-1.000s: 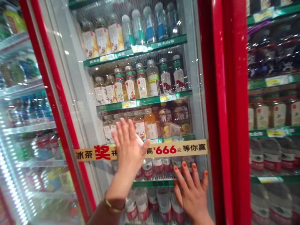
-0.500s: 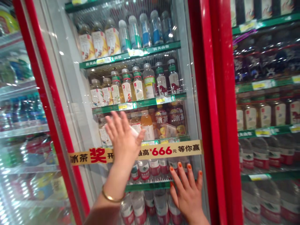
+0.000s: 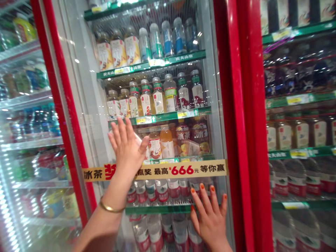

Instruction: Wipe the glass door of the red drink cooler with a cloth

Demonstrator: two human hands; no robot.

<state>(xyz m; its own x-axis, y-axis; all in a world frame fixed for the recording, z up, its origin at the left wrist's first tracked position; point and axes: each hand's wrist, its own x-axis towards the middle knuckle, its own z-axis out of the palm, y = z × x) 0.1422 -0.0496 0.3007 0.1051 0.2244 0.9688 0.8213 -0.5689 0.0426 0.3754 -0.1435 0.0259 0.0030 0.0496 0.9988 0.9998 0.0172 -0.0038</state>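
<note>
A glass door of a drinks fridge (image 3: 219, 140) stands in front of me, with a beige printed strip (image 3: 210, 169) across it. My left hand (image 3: 128, 150), a gold bangle on its wrist, is held flat toward the glass with fingers stretched. Beneath its palm is what looks like a white cloth (image 3: 138, 139); only an edge shows between thumb and forefinger. Lower right, my right hand (image 3: 210, 217) has orange nails and spread fingers, and appears to rest on the door below the strip. It holds nothing.
Behind the glass, bottled drinks (image 3: 157, 99) line green-edged shelves (image 3: 173, 115). A red frame post (image 3: 243, 122) divides this door from another stocked fridge at right. More shelves of drinks (image 3: 34, 120) are at left, beyond a red edge.
My left hand has slid left and slightly up across the door, the white cloth moving with it. My right hand stays in place. The camera view has shifted slightly.
</note>
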